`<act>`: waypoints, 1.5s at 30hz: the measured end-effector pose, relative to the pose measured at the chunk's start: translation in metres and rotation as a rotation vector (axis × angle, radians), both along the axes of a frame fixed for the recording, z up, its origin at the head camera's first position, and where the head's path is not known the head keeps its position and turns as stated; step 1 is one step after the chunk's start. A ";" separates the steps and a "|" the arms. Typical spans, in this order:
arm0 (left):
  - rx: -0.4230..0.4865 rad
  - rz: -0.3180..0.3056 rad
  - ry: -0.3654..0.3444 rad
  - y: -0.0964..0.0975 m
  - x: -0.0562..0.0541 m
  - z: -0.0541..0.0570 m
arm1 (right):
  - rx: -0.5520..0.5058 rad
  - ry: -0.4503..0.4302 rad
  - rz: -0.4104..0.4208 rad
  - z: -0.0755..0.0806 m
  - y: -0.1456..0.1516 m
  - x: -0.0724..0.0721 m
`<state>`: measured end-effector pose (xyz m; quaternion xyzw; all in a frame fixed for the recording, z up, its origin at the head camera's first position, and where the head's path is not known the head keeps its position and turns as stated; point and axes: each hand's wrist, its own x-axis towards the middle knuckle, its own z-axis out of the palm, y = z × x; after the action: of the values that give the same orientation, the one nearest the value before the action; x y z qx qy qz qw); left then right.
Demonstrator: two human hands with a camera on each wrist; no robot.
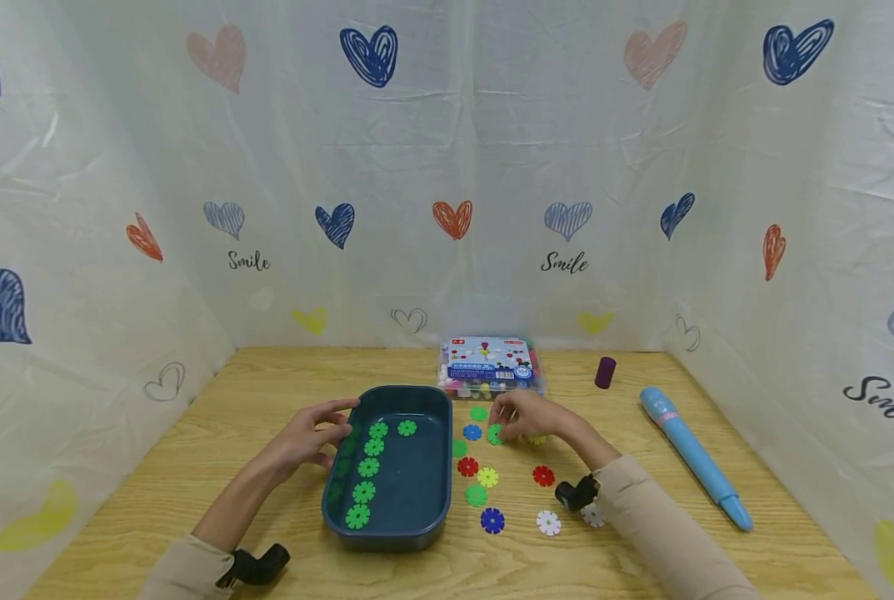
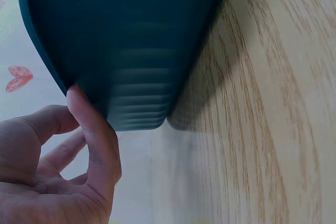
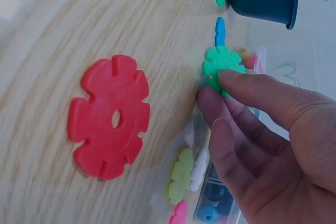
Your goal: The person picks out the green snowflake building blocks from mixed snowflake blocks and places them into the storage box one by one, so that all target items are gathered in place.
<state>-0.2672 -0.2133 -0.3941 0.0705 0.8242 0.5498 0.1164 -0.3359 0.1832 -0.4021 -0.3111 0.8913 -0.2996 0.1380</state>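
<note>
My left hand (image 1: 313, 433) holds the left rim of a dark blue-green plastic basin (image 1: 450, 467), with thumb and finger at the edge. In the left wrist view, the thumb (image 2: 100, 145) lies against the basin's outer wall (image 2: 121, 24). Several green notched discs (image 1: 367, 492) lie inside the basin, most in a row along its left side. Right of the basin, my right hand (image 1: 525, 415) pinches a green notched disc (image 3: 220, 64) between thumb and fingertips. A blue disc (image 1: 472, 432) lies beside that hand. A red disc (image 3: 113, 119) fills the foreground of the right wrist view.
More discs are scattered right of the basin, including a yellow one (image 1: 487, 477), a dark blue one (image 1: 493, 521) and a white one (image 1: 548, 522). Behind stands a clear box (image 1: 491, 367) of beads. Farther right are a purple cylinder (image 1: 605, 372) and a light-blue pen-shaped object (image 1: 694, 454).
</note>
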 end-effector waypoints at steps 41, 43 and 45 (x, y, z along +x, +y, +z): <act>0.046 -0.031 0.024 -0.001 -0.001 0.000 | 0.013 0.134 0.111 0.071 -0.016 -0.006; 0.049 -0.032 0.022 -0.002 0.000 0.000 | 0.016 0.141 0.115 0.073 -0.019 -0.006; 0.050 -0.031 0.021 -0.001 0.000 0.000 | 0.015 0.139 0.120 0.076 -0.022 -0.006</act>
<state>-0.2674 -0.2147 -0.3937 0.0920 0.8100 0.5677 0.1147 -0.3420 0.1607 -0.3258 -0.3830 0.8806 -0.2620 0.0960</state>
